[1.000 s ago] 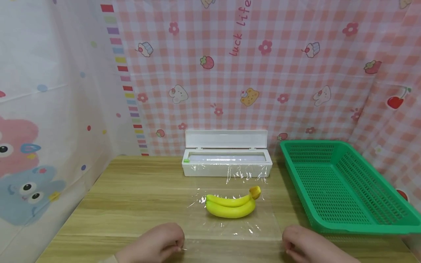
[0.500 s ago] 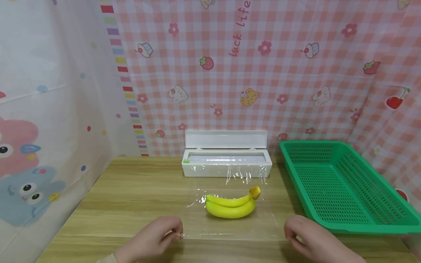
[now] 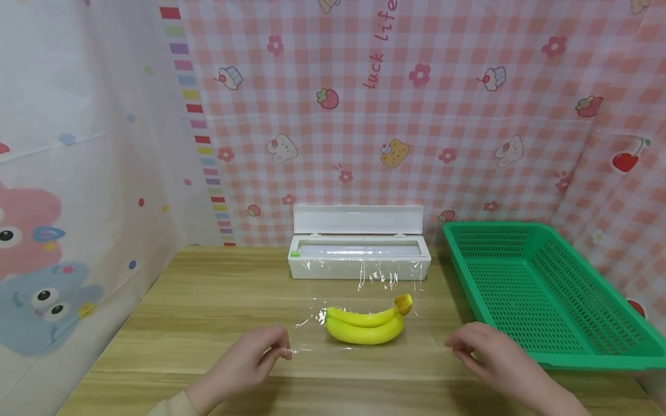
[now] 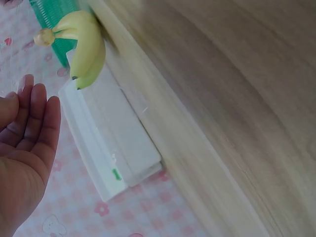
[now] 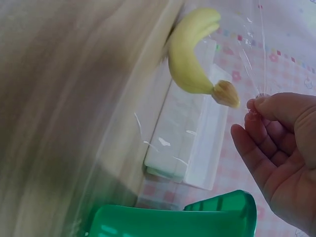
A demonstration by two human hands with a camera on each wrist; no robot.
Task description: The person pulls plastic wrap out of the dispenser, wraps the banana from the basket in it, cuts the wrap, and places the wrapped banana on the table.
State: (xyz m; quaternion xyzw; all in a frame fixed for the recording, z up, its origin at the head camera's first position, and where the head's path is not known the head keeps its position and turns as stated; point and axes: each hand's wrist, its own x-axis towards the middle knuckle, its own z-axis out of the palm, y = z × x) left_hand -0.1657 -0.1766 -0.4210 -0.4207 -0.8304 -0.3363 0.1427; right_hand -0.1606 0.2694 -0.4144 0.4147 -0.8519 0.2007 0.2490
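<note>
A sheet of clear cling film (image 3: 312, 338) runs from the white dispenser box (image 3: 359, 269) toward me along the table. On the film lies a bunch of two yellow bananas (image 3: 364, 328), brown stem end to the right. My left hand (image 3: 250, 358) pinches the film's near left corner between thumb and fingertips. The near right corner is pinched by my right hand (image 3: 494, 358); in the right wrist view the film stretches tight from the fingertips (image 5: 254, 104). Both hands are raised in front of the bananas, one on either side, with the film's near edge between them.
The dispenser's lid (image 3: 358, 219) stands raised at the back, a small green cutter (image 3: 295, 254) at its left end. A green plastic basket (image 3: 598, 363) sits on the right, close beyond my right hand. Checked cloth (image 3: 333, 127) hangs behind the wooden table (image 3: 208, 300).
Both hands have moved up and away from me toward the bananas, drawing the film's near edge along with them. Bananas, box and basket have stayed put.
</note>
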